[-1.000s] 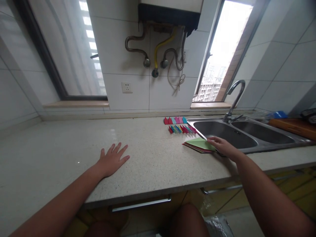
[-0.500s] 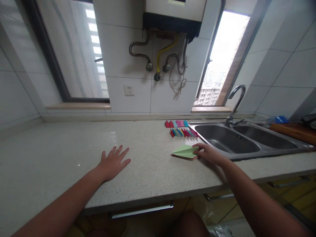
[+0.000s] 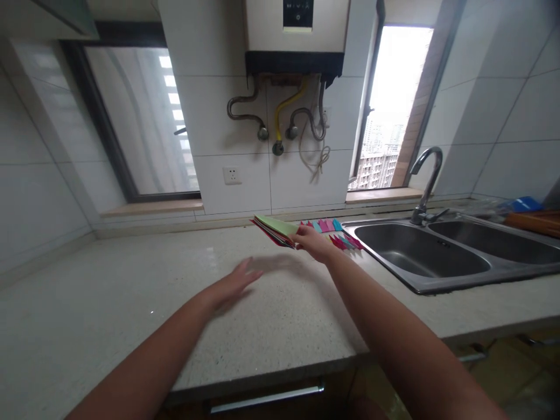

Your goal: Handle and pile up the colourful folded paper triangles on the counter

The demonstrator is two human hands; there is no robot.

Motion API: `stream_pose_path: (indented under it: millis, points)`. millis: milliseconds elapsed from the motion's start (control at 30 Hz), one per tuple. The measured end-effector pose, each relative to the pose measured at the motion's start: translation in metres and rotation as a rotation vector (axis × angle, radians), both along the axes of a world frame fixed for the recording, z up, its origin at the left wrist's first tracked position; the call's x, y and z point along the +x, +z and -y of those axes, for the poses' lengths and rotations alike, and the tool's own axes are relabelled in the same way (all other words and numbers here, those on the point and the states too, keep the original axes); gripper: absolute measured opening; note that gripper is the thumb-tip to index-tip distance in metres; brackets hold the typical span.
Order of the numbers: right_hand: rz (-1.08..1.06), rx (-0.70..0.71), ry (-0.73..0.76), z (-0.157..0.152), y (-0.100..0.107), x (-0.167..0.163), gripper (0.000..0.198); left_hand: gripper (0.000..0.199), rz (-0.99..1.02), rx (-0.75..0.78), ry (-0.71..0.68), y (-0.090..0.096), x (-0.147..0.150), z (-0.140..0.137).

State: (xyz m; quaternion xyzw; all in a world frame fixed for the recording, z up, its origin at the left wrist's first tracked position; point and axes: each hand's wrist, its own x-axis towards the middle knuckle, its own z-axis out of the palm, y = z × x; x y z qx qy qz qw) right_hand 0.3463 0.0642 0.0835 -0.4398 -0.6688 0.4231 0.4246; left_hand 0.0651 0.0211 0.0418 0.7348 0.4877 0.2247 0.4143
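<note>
My right hand [image 3: 311, 240] grips a stack of coloured paper [image 3: 275, 227] by its right end and holds it up over the counter. The top sheet is light green, with red and other colours showing along the edge. Slightly blurred, my left hand [image 3: 234, 283] is open just above the counter, thumb apart from the fingers and nothing in it. Behind my right hand and wrist lie two rows of small folded paper pieces, a back row [image 3: 326, 226] and a front row [image 3: 346, 241] in pink, red and blue, both partly hidden.
A stone counter [image 3: 144, 280] runs along the tiled wall. To the right are a double-bowl sink [image 3: 420, 251] and a curved tap [image 3: 426, 181]. A water heater [image 3: 295, 35] with hoses hangs above, and a wooden board [image 3: 536, 221] rests at far right.
My right hand has lifted the paper stack off the counter and carried it left and away from me. My left hand has come off the counter surface and moved right. The view has shifted.
</note>
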Motion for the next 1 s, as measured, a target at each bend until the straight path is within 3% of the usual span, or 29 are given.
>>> stream_pose_path:
  millis: [133, 167, 233, 300, 400, 633, 1000]
  points:
    - [-0.183, -0.034, 0.149, -0.008, -0.017, -0.046, 0.056, 0.082, 0.839, -0.159, 0.009, 0.009, 0.024, -0.028]
    - [-0.191, -0.033, 0.156, -0.008, -0.025, -0.052, 0.055, 0.076, 0.982, -0.157, -0.007, 0.006, 0.030, -0.033]
    - [0.006, -0.053, 0.200, -0.006, -0.039, -0.059, 0.049, 0.070, 1.132, -0.138, 0.044, -0.003, 0.038, -0.039]
    - [0.119, -0.024, 0.213, -0.005, -0.047, -0.060, 0.046, 0.070, 1.129, -0.170, 0.128, -0.012, 0.042, -0.041]
    - [0.189, -0.023, 0.215, -0.005, -0.050, -0.059, 0.049, 0.068, 1.108, -0.214, 0.127, -0.018, 0.037, -0.040]
    - [0.119, 0.021, 0.087, -0.001, -0.047, -0.076, 0.044, 0.055, 1.111, -0.377, 0.154, -0.022, 0.015, -0.044]
    - [0.096, 0.039, -0.054, 0.010, -0.040, -0.075, 0.038, 0.043, 1.094, -0.379, 0.199, -0.025, 0.009, -0.043]
